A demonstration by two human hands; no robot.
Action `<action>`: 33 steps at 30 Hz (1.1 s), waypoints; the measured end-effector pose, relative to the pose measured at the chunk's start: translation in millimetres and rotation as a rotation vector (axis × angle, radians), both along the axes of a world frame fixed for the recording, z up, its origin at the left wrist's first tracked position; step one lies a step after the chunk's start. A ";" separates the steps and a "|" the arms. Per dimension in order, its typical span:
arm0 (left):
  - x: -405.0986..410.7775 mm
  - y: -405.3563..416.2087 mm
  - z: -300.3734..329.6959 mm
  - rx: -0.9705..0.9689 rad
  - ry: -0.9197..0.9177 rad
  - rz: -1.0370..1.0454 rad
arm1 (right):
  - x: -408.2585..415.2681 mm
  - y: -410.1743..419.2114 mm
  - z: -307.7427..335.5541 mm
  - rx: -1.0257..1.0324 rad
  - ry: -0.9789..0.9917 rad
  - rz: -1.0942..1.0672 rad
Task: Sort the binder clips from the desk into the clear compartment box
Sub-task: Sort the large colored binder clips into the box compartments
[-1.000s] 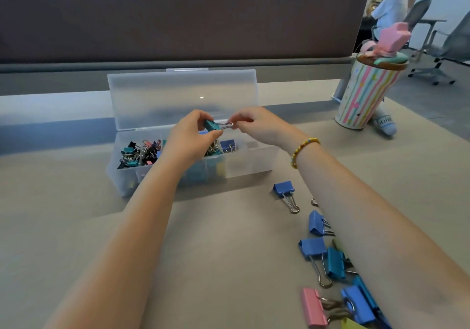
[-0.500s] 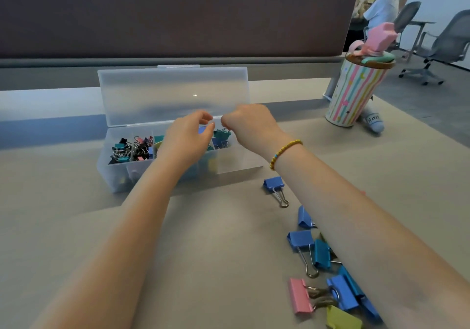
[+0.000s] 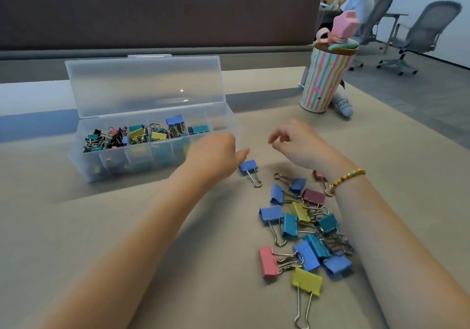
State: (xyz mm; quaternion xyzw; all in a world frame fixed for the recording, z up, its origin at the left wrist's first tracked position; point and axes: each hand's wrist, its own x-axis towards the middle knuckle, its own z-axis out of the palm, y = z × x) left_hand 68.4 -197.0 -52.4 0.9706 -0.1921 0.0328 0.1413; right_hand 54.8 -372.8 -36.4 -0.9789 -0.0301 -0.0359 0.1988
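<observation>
Two bare hands are hovering over the desk point(image 3: 127, 227), in front of the clear box point(image 3: 157, 150). The left hand point(image 3: 213, 153) is sitting just off the box's front right corner, blurred, fingers stretched toward a lone blue clip point(image 3: 248, 167) lying flat on the desk; fingertip and clip are nearly meeting, but contact cannot be told. Nothing is showing in this hand. The right hand point(image 3: 297, 145) is hanging further right, fingers loosely curled, thumb and forefinger apart, nothing between them. A yellow bead bracelet point(image 3: 348, 178) is circling the right wrist.

The box is standing toward the far left part of the desk, lid point(image 3: 145, 84) propped open and leaning back. Its compartments are holding sorted clips: small dark and mixed ones at the left end, yellow and teal ones in the middle, a blue clip point(image 3: 175, 121) sticking up, a teal clip point(image 3: 198, 129) further right. The rightmost compartment's contents are not readable through the plastic.

A loose pile of clips point(image 3: 302, 229) is lying toward the desk's near right part, between the two forearms: blue, teal, yellow, maroon. A pink clip point(image 3: 268, 261) is resting at the pile's near left side, and a large yellow clip point(image 3: 306, 281) closest to the near edge, its wire handles pointing at the camera.

A striped cup point(image 3: 324, 82) with a pink-topped lid is standing near the far right edge. Beyond the desk, a seated person point(image 3: 361, 0) and grey office chairs point(image 3: 422, 33).
</observation>
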 end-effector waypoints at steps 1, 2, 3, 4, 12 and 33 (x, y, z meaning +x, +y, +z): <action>-5.6 -8.0 -5.0 0.121 0.067 -0.001 | -6.5 -2.0 -0.4 -0.092 0.098 -0.011; -10.1 -14.3 -8.7 0.196 0.095 0.004 | -12.9 -2.9 -0.4 -0.168 0.190 -0.014; -12.2 -19.0 -12.0 0.234 0.095 0.015 | -17.7 -4.0 -0.7 -0.217 0.264 -0.017; -13.1 -21.6 -13.7 0.251 0.081 0.033 | -21.6 -4.3 -1.0 -0.242 0.307 -0.023; -4.1 -22.8 -21.1 0.218 0.118 0.056 | -23.3 10.9 -9.0 -0.245 0.376 -0.028; 68.2 69.9 23.6 -0.403 -0.032 0.292 | 71.5 103.9 18.4 0.348 -0.160 0.128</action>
